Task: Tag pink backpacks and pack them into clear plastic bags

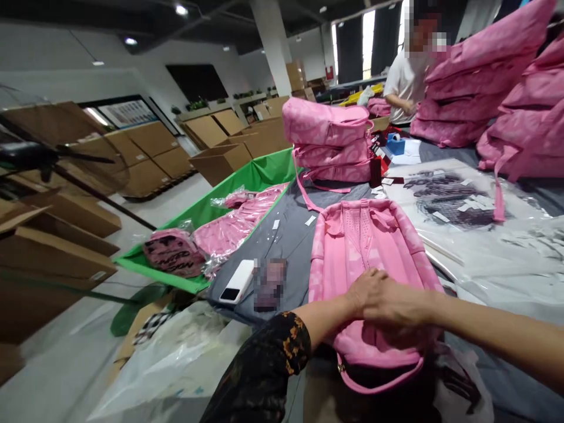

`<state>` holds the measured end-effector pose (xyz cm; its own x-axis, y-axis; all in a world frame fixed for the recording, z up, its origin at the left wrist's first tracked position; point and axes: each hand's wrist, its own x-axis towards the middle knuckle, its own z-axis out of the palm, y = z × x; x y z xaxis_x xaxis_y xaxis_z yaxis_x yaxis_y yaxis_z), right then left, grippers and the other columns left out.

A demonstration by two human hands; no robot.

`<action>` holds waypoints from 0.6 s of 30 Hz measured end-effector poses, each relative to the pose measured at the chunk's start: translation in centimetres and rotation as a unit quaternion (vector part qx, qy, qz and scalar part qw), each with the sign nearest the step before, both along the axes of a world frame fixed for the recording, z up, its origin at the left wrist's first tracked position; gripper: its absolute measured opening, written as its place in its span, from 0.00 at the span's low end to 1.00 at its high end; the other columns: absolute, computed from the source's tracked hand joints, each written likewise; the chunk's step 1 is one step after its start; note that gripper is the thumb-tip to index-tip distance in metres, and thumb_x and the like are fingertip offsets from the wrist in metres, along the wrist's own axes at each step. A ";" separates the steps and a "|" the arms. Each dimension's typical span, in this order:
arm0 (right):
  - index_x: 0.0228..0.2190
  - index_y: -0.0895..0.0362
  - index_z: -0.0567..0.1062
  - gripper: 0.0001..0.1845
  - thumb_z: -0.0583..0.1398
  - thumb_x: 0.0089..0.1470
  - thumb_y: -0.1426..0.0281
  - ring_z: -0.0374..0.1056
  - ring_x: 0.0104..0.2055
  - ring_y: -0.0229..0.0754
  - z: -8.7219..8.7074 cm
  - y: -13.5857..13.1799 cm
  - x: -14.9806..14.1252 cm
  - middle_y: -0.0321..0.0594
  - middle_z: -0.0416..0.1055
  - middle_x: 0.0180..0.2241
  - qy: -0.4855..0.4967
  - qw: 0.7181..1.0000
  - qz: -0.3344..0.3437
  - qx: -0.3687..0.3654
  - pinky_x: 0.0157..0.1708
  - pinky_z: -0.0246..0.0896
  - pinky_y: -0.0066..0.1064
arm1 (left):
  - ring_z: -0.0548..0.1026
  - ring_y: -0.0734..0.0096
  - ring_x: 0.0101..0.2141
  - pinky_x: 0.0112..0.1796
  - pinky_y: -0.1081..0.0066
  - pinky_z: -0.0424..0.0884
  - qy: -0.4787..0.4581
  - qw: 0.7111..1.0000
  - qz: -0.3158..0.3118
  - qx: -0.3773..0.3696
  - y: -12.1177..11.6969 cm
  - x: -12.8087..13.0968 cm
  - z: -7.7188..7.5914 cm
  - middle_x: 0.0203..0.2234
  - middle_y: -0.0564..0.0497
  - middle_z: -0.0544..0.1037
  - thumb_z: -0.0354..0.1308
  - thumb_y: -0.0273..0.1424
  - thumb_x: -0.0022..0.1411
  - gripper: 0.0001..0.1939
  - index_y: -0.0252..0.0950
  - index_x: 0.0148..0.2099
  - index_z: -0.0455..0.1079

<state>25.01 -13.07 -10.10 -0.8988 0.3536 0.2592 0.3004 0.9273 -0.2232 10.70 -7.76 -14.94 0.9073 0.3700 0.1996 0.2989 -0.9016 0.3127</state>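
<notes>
A pink camouflage backpack point(326, 294) lies on the grey-covered table, its padded back panel and shoulder straps facing up. Its looped top handle hangs at the near edge. My left hand point(368, 289) and my right hand point(399, 305) come together over the middle of the panel, touching or overlapping. The fingers of both look curled in against the straps, though what they grip is hidden beneath them. Beyond the far end of this bag stands a stack of several pink backpacks point(328, 126), one loose strap trailing down.
Left of the bag lie a white phone point(238, 281) and a blurred item. A green bin point(176, 281) holds plastic-wrapped pink bags. Cardboard boxes point(48, 276) and a fan point(30, 157) stand at left. Plastic bags point(453, 182) and tall backpack piles point(480, 76) fill the right; a person point(405, 82) stands behind.
</notes>
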 end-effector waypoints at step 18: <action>0.31 0.55 0.69 0.07 0.51 0.57 0.71 0.62 0.27 0.43 -6.2 -2.7 -1.3 0.39 0.69 0.26 0.065 0.992 -0.097 0.040 0.27 0.53 0.35 | 0.48 0.33 0.69 0.63 0.35 0.49 0.023 0.957 0.288 0.018 -0.8 -1.3 -1.1 0.70 0.35 0.55 0.57 0.42 0.64 0.35 0.38 0.70 0.58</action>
